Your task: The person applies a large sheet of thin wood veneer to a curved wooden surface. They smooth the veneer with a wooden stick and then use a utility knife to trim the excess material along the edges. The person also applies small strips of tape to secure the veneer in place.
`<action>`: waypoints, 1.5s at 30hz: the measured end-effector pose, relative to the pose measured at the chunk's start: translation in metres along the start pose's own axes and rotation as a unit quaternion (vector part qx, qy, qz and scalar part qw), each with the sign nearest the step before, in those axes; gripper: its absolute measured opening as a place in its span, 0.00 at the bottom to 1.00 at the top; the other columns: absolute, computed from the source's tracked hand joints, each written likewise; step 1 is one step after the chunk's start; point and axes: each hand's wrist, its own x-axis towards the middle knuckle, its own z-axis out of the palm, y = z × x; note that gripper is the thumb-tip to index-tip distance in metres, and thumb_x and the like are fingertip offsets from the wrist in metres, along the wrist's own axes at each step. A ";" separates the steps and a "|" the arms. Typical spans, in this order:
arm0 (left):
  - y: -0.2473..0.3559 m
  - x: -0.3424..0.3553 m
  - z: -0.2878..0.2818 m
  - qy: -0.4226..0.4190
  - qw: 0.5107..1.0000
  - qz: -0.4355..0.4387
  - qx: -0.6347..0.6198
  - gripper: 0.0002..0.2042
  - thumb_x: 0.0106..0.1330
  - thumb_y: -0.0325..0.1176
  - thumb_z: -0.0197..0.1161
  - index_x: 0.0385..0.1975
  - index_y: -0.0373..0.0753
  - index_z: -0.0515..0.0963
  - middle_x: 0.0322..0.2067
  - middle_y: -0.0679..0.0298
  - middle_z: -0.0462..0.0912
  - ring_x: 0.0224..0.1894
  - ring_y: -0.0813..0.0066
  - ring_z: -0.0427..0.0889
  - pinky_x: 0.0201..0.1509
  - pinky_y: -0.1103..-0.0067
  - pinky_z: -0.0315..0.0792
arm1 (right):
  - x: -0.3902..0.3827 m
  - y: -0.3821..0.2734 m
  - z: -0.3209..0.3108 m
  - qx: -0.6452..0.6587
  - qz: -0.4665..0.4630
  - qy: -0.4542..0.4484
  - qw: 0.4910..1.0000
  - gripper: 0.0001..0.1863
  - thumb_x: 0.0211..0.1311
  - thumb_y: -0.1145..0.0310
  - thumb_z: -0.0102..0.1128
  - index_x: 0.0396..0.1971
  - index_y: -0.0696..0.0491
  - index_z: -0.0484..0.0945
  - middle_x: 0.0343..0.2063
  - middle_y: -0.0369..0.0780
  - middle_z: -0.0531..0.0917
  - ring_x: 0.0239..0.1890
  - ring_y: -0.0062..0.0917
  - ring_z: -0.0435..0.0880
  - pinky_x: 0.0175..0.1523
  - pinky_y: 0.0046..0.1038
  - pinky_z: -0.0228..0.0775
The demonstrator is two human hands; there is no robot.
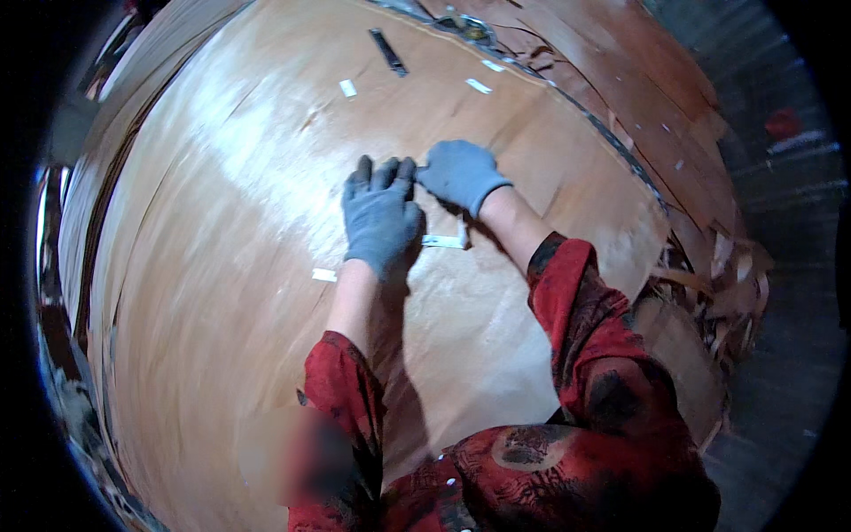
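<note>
A broad, thin sheet of light brown wood, like veneer (239,328), lies in front of me. My left hand (379,217), in a grey glove with dark fingertips, rests flat on it with the fingers stretched forward. Right beside those fingertips is my right hand (461,173), also gloved in grey. Its fingers are curled under and turned down to the sheet, so whatever it holds is hidden. A bent strip of white tape (445,240) lies just below, between my wrists. Another short white piece (324,275) sits left of my left wrist.
Farther off on the sheet lie a narrow dark tool (387,53) and small white tape pieces (479,86). More brown sheets (612,53) extend past the dark far-right edge. Torn veneer scraps (731,293) hang at the right. Layered sheet edges (97,195) run along the left.
</note>
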 end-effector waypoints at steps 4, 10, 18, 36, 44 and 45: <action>0.003 0.007 0.009 -0.009 1.000 0.015 0.014 0.24 0.54 0.37 0.50 0.54 0.51 0.70 0.56 0.61 0.69 0.63 0.51 0.57 0.65 0.63 0.48 | -0.021 0.001 0.022 -0.005 -0.018 0.089 0.996 0.19 0.58 0.55 0.45 0.27 0.53 0.81 0.31 0.46 0.82 0.37 0.41 0.81 0.43 0.38 0.72; -0.001 0.003 0.010 -0.021 0.999 0.018 0.029 0.24 0.55 0.40 0.49 0.55 0.50 0.69 0.56 0.56 0.68 0.63 0.48 0.55 0.66 0.63 0.47 | -0.094 0.034 0.022 0.184 -0.091 0.098 0.974 0.16 0.58 0.58 0.49 0.25 0.55 0.79 0.21 0.44 0.80 0.24 0.32 0.80 0.31 0.35 0.70; 0.076 -0.013 0.012 0.068 0.984 0.157 -0.042 0.33 0.60 0.39 0.55 0.62 0.30 0.52 0.56 0.52 0.68 0.65 0.43 0.49 0.68 0.62 0.42 | -0.162 0.173 -0.012 0.280 0.174 0.129 0.935 0.18 0.60 0.54 0.49 0.25 0.54 0.77 0.14 0.37 0.76 0.16 0.25 0.74 0.23 0.27 0.63; 0.177 0.010 0.036 0.058 0.983 0.157 -0.072 0.44 0.54 0.40 0.61 0.63 0.29 0.40 0.59 0.59 0.66 0.67 0.44 0.42 0.65 0.58 0.44 | -0.086 0.189 -0.013 0.115 0.174 0.058 0.976 0.26 0.53 0.43 0.54 0.24 0.55 0.82 0.20 0.44 0.82 0.25 0.34 0.83 0.38 0.33 0.73; 0.172 0.016 0.068 0.048 0.988 0.146 -0.004 0.27 0.56 0.39 0.55 0.57 0.38 0.64 0.60 0.55 0.62 0.65 0.49 0.53 0.65 0.60 0.48 | -0.096 0.207 -0.014 0.457 0.087 -0.039 0.884 0.22 0.59 0.55 0.56 0.17 0.59 0.77 0.12 0.39 0.75 0.11 0.20 0.71 0.18 0.23 0.63; 0.166 0.015 0.072 0.039 0.989 0.141 -0.012 0.27 0.56 0.38 0.55 0.57 0.38 0.63 0.60 0.54 0.62 0.64 0.50 0.54 0.65 0.60 0.48 | -0.097 0.205 -0.014 0.485 0.074 -0.039 0.871 0.22 0.59 0.55 0.57 0.16 0.59 0.76 0.12 0.38 0.74 0.11 0.19 0.69 0.17 0.22 0.62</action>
